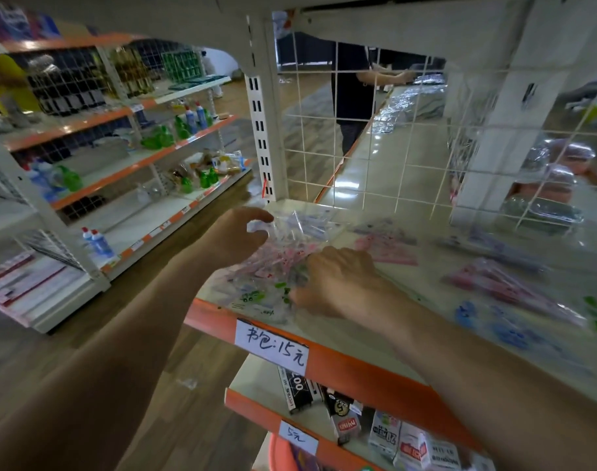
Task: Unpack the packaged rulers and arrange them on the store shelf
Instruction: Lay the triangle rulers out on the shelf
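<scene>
two bare forearms reach in from the bottom of the frame to the orange-edged shelf (pixel 409 277) at centre. the left grip (pixel 237 232) is nearly closed, thumb and curled fingers pinching the far end of one clear pack of rulers (pixel 283 253), which lies on the shelf's near left corner, just above the handwritten price label (pixel 271 345). the right grip (pixel 338 283) lies knuckles up on the pack's near end with its fingers bent down into the plastic. their tips are hidden, so whether they clasp or only press i cannot tell. to the right, four more packs lie flat on the shelf, all blurred: a pink pack (pixel 385 246), a purple pack (pixel 487 246), a second pink pack (pixel 494 287) and a blue pack (pixel 487 324). a second label (pixel 297 436) sits on the shelf below. two blue bottles (pixel 96 243) stand at left.
</scene>
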The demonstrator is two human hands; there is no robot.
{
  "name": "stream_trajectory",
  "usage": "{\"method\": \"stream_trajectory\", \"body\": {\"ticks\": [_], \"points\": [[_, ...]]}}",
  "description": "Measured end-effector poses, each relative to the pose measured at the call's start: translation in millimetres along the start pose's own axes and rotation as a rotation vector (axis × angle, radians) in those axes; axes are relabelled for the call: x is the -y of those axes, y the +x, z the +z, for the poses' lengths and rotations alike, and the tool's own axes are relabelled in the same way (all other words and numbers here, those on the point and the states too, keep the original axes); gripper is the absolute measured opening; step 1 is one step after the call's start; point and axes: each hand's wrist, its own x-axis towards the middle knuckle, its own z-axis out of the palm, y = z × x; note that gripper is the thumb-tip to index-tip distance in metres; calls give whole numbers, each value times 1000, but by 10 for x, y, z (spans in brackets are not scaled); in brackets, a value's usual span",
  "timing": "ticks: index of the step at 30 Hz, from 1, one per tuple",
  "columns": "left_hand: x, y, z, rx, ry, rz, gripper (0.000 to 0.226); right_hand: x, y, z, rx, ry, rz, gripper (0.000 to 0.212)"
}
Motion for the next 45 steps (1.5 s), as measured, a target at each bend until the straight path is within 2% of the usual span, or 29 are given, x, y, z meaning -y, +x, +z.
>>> {"method": "stream_trajectory", "body": {"ticks": [4,9,12,15,18,22,27,28,30,32,37,43,45], "points": [[61,225,41,48,102,-109,46,-15,-31,-78,33,-55,11,32],[132,405,109,186,212,-194,59,-52,141,-84,-113,61,1,29],[189,467,59,268,299,-189,55,-60,342,-73,-54,77,-14,46],[196,502,6,299,345,-174,57,-52,517,-29,55,80,-13,49],[249,541,10,276,312,-176,56,-29,587,-3,168,94,5,46],[357,537,118,257,270,-178,52,-24,594,-32,140,148,39,43],[399,471,165,92,282,-300,79,12,596,-69,150,131,60,51],[387,456,144,71,253,-323,75,10,589,-75,145,141,55,53],[318,409,93,17,152,-376,48,6,571,-90,135,156,48,55],[314,408,64,-34,17,-424,31,1,560,-99,133,167,40,54],[278,344,-68,-36,-333,-543,22,-48,572,-103,156,201,50,57],[281,276,-199,-59,-516,-599,9,-107,598,-81,168,241,65,59],[316,271,-259,-118,-588,-597,13,-112,600,-65,163,234,61,59]]}}
